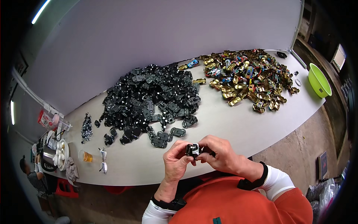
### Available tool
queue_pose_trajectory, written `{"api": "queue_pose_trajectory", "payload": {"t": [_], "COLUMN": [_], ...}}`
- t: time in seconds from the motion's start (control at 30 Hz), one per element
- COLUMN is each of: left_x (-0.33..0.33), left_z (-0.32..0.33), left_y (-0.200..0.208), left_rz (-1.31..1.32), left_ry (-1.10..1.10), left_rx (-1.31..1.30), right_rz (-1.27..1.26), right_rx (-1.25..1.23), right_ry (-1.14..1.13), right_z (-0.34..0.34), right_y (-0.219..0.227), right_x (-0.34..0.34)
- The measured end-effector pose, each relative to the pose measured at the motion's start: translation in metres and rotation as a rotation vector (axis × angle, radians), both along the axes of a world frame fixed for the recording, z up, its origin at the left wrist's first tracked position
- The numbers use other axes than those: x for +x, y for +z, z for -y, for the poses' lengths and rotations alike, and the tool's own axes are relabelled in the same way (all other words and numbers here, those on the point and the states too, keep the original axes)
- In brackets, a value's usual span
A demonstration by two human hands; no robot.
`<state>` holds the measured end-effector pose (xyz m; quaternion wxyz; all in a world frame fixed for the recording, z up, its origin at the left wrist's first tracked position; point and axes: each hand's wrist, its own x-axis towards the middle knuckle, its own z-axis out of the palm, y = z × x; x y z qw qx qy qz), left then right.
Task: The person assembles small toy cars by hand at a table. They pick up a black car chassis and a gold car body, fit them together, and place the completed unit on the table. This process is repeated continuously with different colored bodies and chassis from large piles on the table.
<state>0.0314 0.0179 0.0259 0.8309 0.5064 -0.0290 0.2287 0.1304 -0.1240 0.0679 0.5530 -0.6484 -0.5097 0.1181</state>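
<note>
Near the table's front edge I hold a small black and white toy car point(192, 150) between both hands. My left hand point(174, 159) is closed on its left side, thumb and fingers pinching it. From the right, my right hand point(220, 152) pinches the other side, its fingers partly hiding the car. Beyond my hands spreads a big heap of black toy car bases point(149, 100), some with small wheels showing. A few loose bases point(160, 140) lie at its near side, closest to my left hand. Farther right is a heap of gold and multicoloured toy car bodies point(250, 80).
A small pile of tiny grey parts point(87, 128) lies left of the black heap. Near it are a glass of amber drink point(86, 156), eyeglasses point(103, 161) and a tray of cups point(61, 155). A green basin point(319, 81) sits at the right edge. Another person point(35, 173) is far left.
</note>
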Motion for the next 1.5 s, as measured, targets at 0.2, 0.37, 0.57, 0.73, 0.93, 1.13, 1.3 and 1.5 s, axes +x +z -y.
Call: {"api": "queue_pose_trajectory", "payload": {"t": [0.2,0.37,0.57,0.73,0.93,1.13,1.3,1.5], "left_x": [-0.003,-0.005,-0.006,-0.007,-0.007,0.0,0.004,0.01], "left_z": [0.002,0.002,0.001,0.004,0.01,0.01,0.001,0.009], "left_y": [0.004,0.007,0.005,0.009,0.017,0.027,0.004,-0.002], "left_rz": [-0.018,0.016,0.057,0.069,0.056,-0.04,-0.152,-0.27], "left_ry": [0.039,0.056,0.027,0.019,0.063,-0.021,0.0,0.099], "left_rx": [0.022,-0.093,-0.057,-0.033,0.036,-0.021,-0.256,-0.302], "right_rz": [0.02,0.188,0.247,0.247,0.261,-0.029,-0.484,-0.262], "right_rx": [-0.028,-0.027,-0.021,-0.064,-0.103,-0.06,-0.191,-0.188], "right_ry": [-0.001,0.013,0.049,0.083,0.052,-0.021,0.227,0.062], "right_z": [0.001,0.0,-0.001,0.002,0.007,-0.001,-0.004,-0.004], "right_y": [0.004,0.018,0.017,0.027,0.034,0.025,0.011,-0.01], "right_x": [-0.003,-0.004,-0.006,-0.008,-0.01,-0.001,0.015,0.014]}}
